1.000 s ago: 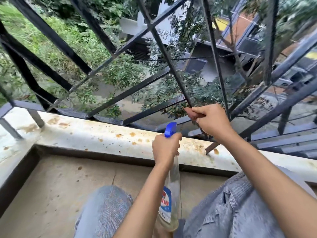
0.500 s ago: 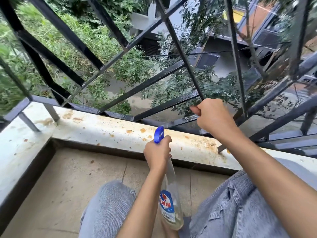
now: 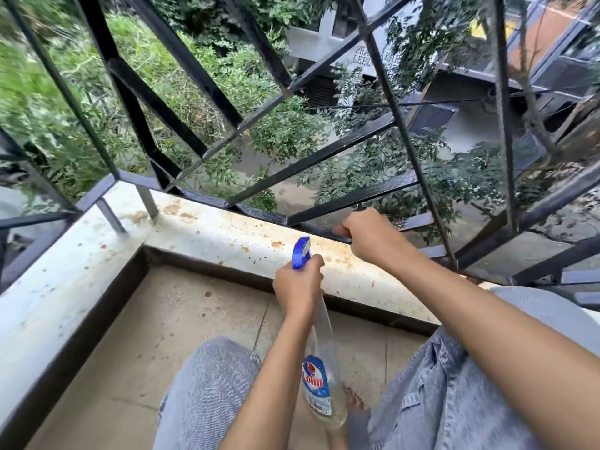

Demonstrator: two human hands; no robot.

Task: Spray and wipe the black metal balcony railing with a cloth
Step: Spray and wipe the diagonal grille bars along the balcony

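Head view: the camera looks down at two bare arms, a low wall and bars.
Railing: the black metal balcony railing [image 3: 185, 56] stands on top of the low wall. It has thick and thin bars that cross each other at slants. Some low bars near the hand look shiny and wet.
Right hand: the right hand [image 3: 367, 235] is closed in a fist. Its fingers are curled round the bottom bar of the railing, just above the wall.
Cloth: I cannot tell if a cloth is inside the fist. The fingers hide it.
Left hand: the left hand [image 3: 298, 284] is closed tight round the neck of the bottle. It is nearer the body than the right hand, and lower in the picture.
Spray bottle: the see-through plastic spray bottle with a blue top [image 3: 319, 381] hangs down from the left hand. The blue top points up toward the railing. The bottom leans toward the right knee. It has a blue, red and white sticker, and only a little liquid sits at the bottom.
Ledge: the white stone ledge with brown spots [image 3: 194, 235] runs under the railing and turns a corner on the left.
Floor: the tan balcony floor [image 3: 162, 336] lies below the ledge.
Legs: two knees in light blue jeans [image 3: 207, 384] are bent, one on each side of the bottle.
Outside: green bushes [image 3: 97, 92] and a grey building [image 3: 308, 43] show far down through the bars.
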